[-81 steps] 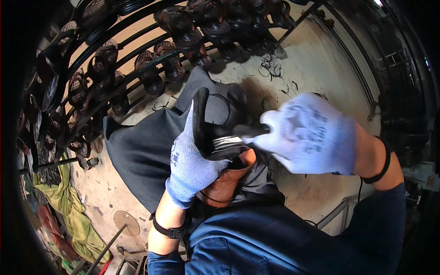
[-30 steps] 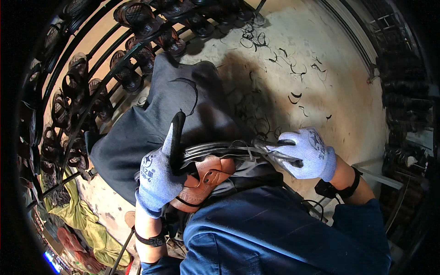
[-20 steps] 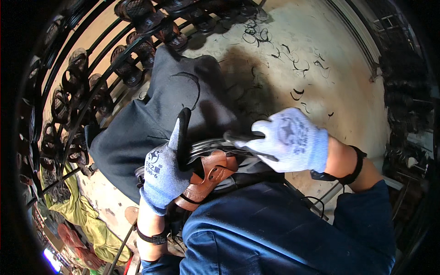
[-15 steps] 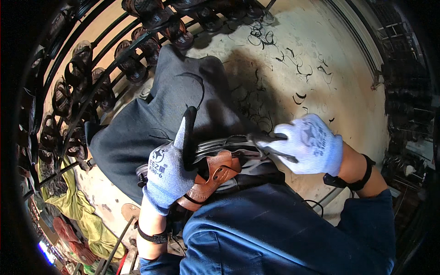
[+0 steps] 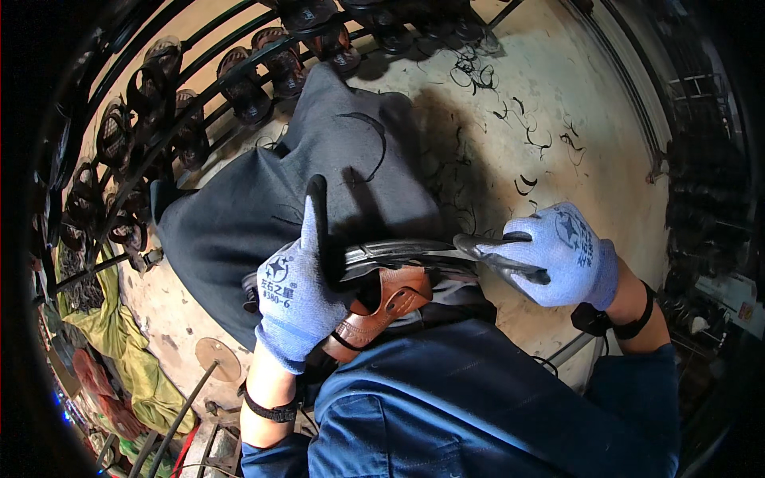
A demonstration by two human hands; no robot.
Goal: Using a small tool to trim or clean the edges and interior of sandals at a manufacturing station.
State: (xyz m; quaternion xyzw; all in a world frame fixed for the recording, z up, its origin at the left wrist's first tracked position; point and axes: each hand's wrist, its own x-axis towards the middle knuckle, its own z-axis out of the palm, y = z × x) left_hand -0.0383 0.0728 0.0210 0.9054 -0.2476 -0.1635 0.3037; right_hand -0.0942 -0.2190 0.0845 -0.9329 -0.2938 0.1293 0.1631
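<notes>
A brown leather sandal (image 5: 390, 301) lies on its side across my lap, its black sole (image 5: 382, 253) facing away from me. My left hand (image 5: 299, 307), in a blue-grey glove with black fingertips, is wrapped round one end of the sandal; its index finger points up and away. By the sole's other end is my right hand (image 5: 554, 256), gloved alike, with thumb and fingers pinched together. A thin pale edge shows at those fingertips, but what they grip is not clear. Dark grey cloth (image 5: 358, 159) covers my legs, with a thin black curved strip (image 5: 374, 143) on it.
Racks hung with several dark sandals (image 5: 239, 84) stand at the far left. Black curved scraps (image 5: 526, 185) litter the pale floor beyond my lap. At the lower left are a yellow-green cloth (image 5: 119, 338) and a metal rod on a round base (image 5: 217, 358).
The view has shifted slightly. My right hand, blurred before, is now sharp and a little farther right along the sole. My left hand keeps its hold on the sandal.
</notes>
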